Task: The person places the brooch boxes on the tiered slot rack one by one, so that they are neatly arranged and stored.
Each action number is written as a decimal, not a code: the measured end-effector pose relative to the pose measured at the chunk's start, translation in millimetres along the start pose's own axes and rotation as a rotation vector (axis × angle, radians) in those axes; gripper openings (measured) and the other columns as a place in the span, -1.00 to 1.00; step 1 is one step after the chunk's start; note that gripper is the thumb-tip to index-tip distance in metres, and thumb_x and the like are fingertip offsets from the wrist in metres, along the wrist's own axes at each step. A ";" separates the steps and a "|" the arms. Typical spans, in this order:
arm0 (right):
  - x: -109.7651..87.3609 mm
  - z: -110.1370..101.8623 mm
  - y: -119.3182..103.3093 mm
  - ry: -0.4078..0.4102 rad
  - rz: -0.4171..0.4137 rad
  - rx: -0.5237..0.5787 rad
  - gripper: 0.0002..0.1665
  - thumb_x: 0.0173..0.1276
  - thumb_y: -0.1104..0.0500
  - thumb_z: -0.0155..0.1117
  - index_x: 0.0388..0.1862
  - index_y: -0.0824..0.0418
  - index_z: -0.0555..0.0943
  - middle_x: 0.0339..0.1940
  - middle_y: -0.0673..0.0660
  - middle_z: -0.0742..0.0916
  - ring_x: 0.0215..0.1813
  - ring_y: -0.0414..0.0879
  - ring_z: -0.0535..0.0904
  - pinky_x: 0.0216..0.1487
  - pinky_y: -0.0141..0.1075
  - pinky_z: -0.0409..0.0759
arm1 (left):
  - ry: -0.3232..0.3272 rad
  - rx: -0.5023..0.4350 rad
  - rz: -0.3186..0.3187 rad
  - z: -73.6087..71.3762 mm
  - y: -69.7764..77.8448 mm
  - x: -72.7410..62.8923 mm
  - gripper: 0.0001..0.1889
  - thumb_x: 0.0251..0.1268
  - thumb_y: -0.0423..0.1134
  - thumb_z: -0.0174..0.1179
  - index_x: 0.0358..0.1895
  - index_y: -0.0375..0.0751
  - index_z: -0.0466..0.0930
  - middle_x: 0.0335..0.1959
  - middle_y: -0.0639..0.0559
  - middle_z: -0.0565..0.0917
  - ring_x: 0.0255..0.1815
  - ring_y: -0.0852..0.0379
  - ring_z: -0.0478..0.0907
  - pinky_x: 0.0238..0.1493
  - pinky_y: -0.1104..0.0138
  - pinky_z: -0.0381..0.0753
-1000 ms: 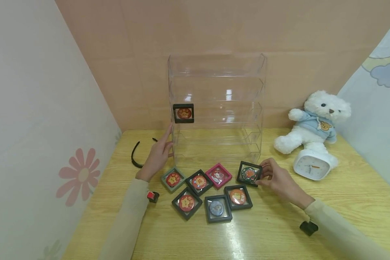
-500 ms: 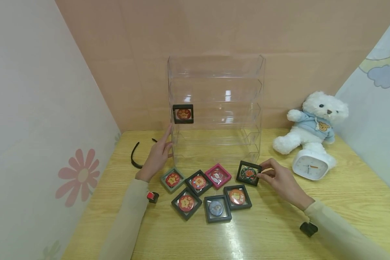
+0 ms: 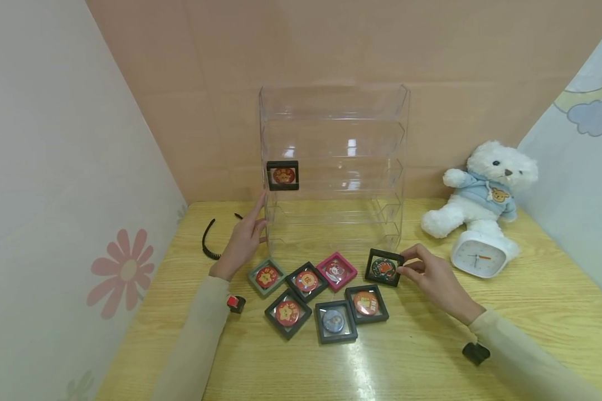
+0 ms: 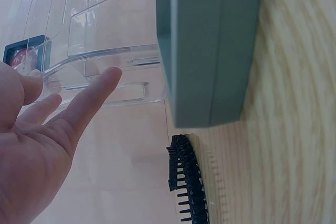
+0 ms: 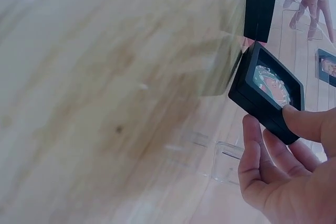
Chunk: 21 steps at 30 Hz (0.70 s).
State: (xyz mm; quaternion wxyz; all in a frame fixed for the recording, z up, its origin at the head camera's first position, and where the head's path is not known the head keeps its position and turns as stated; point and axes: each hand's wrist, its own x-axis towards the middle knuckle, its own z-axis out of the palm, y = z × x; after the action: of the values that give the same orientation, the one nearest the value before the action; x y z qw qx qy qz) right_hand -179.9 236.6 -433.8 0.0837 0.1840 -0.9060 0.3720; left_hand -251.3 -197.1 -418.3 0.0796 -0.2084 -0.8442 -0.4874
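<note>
A clear acrylic tiered display rack (image 3: pixel 331 217) stands at the back of the table. My left hand (image 3: pixel 243 239) rests against its left side, fingers extended along the edge. In the right wrist view, my right hand (image 5: pixel 289 171) pinches a black square display frame (image 5: pixel 270 90), its thumb on the front edge and fingers underneath. Inside that frame sits a round green badge with a red design (image 3: pixel 383 268). One black frame with a red badge (image 3: pixel 283 175) stands at the left end of a middle tier. A green frame (image 4: pixel 210 51) looms close in the left wrist view.
In front of the rack lie several framed badges, among them a pink frame (image 3: pixel 336 271), an orange-badge frame (image 3: pixel 367 304) and a blue-badge frame (image 3: pixel 335 321). A black toothed headband (image 3: pixel 208 242) lies left. A white teddy bear (image 3: pixel 486 189) and square clock (image 3: pixel 481 256) stand right.
The right hand's grip on the black frame's right edge has shifted slightly, its fingers drawing up along the edge. The left hand stays against the rack.
</note>
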 end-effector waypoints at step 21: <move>3.1 -1.3 -12.2 0.102 -0.048 -0.048 -0.71 0.43 0.25 0.38 0.07 0.15 0.56 0.04 0.16 0.74 -0.09 0.08 0.75 -0.26 -0.35 0.71 | 0.005 0.000 -0.009 -0.1 0.5 0.1 -0.23 0.63 -0.39 -0.14 0.65 0.39 -0.20 0.63 -0.01 0.05 0.29 -0.27 0.48 -0.13 0.20 0.78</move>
State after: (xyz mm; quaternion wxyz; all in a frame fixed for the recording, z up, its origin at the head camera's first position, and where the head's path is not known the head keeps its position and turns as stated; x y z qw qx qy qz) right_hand -177.9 228.7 -424.2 0.1432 0.1843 -0.9044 0.3571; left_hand -251.2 -196.9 -417.8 0.0795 -0.2036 -0.8449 -0.4882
